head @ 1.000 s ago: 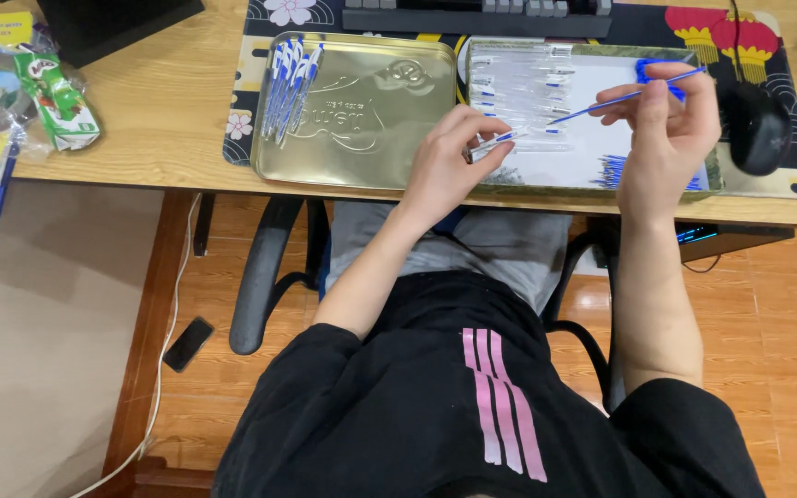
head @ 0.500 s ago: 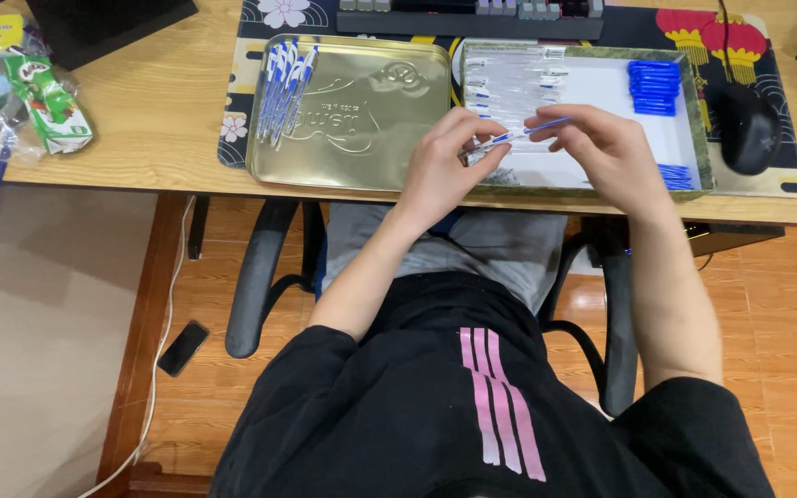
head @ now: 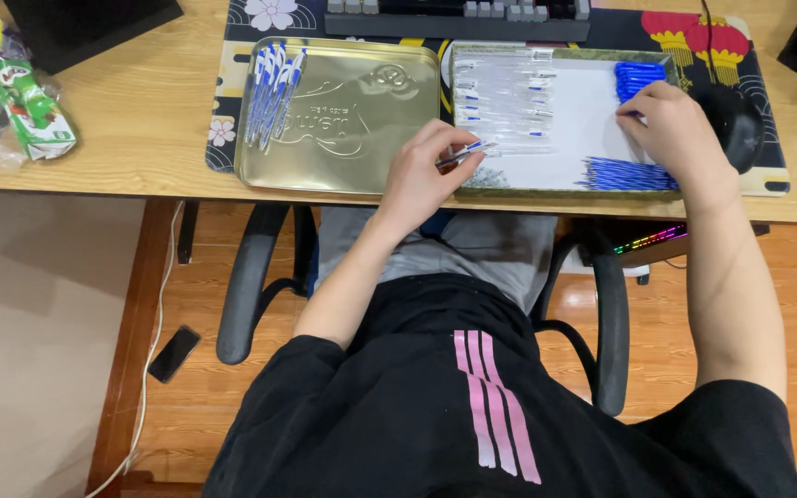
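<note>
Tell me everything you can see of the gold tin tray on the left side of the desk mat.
The gold tin tray is a shallow rectangular lid or tray with rounded corners, shiny metal by its look, with an embossed pattern on its floor. It lies flat on the desk mat, at the desk's front edge. A bundle of blue-and-white pens lies at its left end; the rest is bare. The left hand, holding a pen barrel, overlaps its right edge.

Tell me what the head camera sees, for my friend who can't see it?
A seated person's left hand holds a clear pen over a gold tin lid, while the right hand touches blue pen caps in a white tray.
</note>
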